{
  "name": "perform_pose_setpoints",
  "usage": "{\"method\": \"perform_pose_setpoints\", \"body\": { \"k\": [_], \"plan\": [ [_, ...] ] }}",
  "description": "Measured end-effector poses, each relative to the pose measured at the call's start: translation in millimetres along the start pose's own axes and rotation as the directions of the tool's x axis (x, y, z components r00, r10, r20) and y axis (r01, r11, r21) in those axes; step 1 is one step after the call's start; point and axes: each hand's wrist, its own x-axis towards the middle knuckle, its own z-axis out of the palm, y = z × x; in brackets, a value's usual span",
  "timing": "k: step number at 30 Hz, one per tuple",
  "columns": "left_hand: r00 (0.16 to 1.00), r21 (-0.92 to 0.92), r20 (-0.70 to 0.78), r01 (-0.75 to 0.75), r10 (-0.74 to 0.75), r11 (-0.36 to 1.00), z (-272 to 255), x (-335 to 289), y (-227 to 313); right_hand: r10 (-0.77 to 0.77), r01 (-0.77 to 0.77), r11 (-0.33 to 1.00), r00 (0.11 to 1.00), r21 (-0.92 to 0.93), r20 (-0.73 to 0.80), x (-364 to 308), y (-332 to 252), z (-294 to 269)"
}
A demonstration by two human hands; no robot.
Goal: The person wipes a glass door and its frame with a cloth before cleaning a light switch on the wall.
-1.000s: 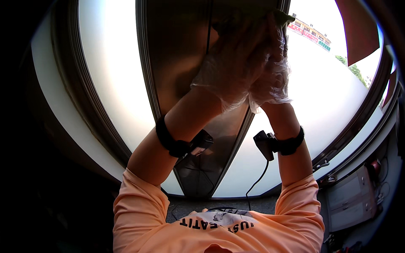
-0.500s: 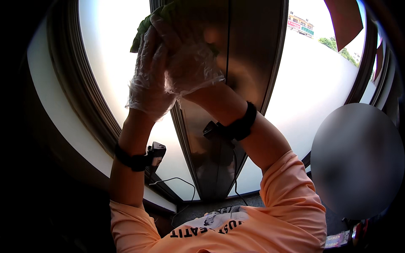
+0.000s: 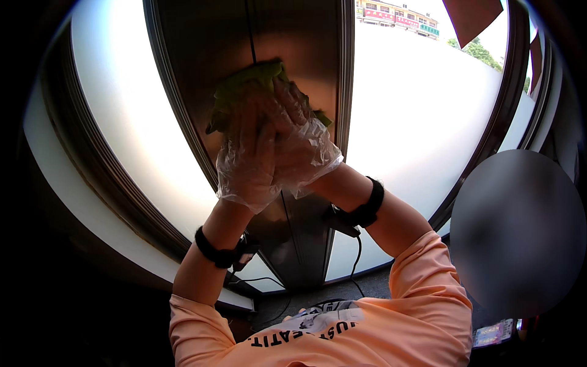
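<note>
A green cloth (image 3: pixel 244 85) is pressed flat against a dark brown metal window post (image 3: pixel 287 37) between two bright panes. My left hand (image 3: pixel 247 159) and my right hand (image 3: pixel 299 137), both in thin clear plastic gloves, lie side by side on the cloth with fingers spread upward, holding it to the post. A black band with a small device sits on each wrist, and a thin cable hangs from the right one. My orange sleeves show at the bottom.
Bright glass panes (image 3: pixel 416 122) flank the post, with dark curved frames (image 3: pixel 128 202) on both sides. Buildings and trees show through the upper right glass. Another person stands close at the right (image 3: pixel 520 232). A dark sill runs below the window.
Both hands with the cloth slid from the upper right of the post to its upper left, then down toward the middle of the post.
</note>
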Motion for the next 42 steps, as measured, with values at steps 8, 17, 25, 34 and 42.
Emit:
{"method": "perform_pose_setpoints", "body": {
  "k": [8, 17, 25, 34, 42],
  "plan": [
    [0.998, -0.024, -0.055, -0.021, 0.019, 1.000, 4, 14, 12, 0.082, -0.082, 0.996, 0.997, -0.041, -0.014, -10, 3, -2],
    [0.992, 0.034, -0.116, -0.050, 0.054, 0.998, 1, 2, 7, 0.148, -0.146, 0.982, 0.989, 0.117, -0.002, -5, -1, 3],
    [0.970, 0.164, -0.207, -0.092, 0.126, 0.982, 18, 4, 8, 0.113, -0.115, 0.992, 0.993, 0.047, 0.044, -20, 7, -9],
    [0.953, 0.146, -0.271, -0.101, 0.138, 0.984, 10, 3, -4, 0.043, -0.049, 0.997, 0.994, -0.053, -0.101, -17, -4, -20],
    [0.962, 0.001, -0.252, -0.108, 0.104, 0.994, 11, 9, -3, 0.112, -0.113, 0.994, 0.978, 0.005, -0.177, 11, -4, -3]
  ]
}}
